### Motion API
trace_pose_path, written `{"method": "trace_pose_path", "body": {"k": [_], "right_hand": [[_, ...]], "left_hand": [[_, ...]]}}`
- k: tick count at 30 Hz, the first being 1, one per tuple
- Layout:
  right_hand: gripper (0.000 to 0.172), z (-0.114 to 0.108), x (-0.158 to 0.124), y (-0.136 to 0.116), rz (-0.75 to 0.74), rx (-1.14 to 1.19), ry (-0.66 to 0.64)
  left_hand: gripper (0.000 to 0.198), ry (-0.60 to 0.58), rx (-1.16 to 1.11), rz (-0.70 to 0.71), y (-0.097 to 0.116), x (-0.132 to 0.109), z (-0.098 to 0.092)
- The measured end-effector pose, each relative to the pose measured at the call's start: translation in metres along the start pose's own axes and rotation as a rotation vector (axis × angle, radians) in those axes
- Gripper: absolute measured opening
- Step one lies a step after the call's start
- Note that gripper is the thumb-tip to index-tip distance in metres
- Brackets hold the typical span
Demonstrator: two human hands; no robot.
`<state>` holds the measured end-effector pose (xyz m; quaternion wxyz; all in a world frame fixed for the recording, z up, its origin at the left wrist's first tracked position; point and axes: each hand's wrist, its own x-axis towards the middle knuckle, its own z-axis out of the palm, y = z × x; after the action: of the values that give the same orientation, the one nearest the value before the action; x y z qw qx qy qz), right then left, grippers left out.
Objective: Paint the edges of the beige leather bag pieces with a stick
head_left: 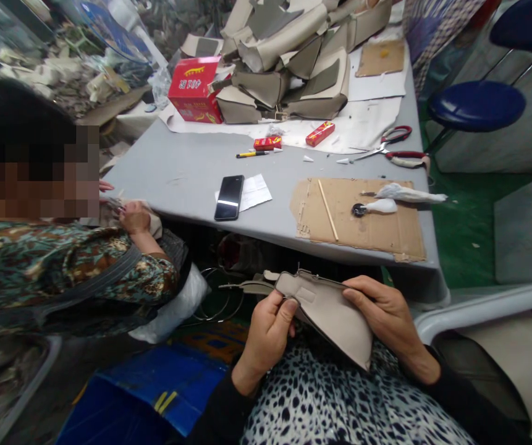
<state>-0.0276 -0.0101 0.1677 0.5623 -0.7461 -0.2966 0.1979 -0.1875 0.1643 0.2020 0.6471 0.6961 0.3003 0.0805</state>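
Note:
A beige leather piece (328, 312) with a flap and a thin strap end rests over my lap, below the table's near edge. My left hand (268, 334) pinches its left edge, thumb pressed on the flap. My right hand (386, 315) grips its right side, fingers curled over the top edge. Both hands are closed on the piece.
The grey table (182, 167) carries a phone (229, 197), a paper slip, a cardboard sheet (377, 232) with a stick and white brushes, scissors (393, 148), a red box (194, 88) and a heap of beige pieces (293, 55). Another person (62, 272) works at left. A blue stool (476, 105) stands at right.

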Motion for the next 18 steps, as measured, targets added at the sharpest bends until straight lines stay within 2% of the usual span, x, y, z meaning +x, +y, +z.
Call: {"method": "trace_pose_path", "body": {"k": [7,13,18], "right_hand": [[0.021,0.003,0.002,-0.002,-0.013,0.048,-0.005],[0.025,0.006,0.008,-0.001,-0.026,0.048,-0.003],[0.024,0.008,0.01,-0.001,-0.042,0.047,0.028]], "left_hand": [[0.049,0.074,0.022,-0.037,0.007,0.007,0.003],[0.054,0.099,-0.021,-0.04,0.004,0.021,0.003],[0.054,0.167,-0.081,-0.052,0.0,0.025,0.006]]}}
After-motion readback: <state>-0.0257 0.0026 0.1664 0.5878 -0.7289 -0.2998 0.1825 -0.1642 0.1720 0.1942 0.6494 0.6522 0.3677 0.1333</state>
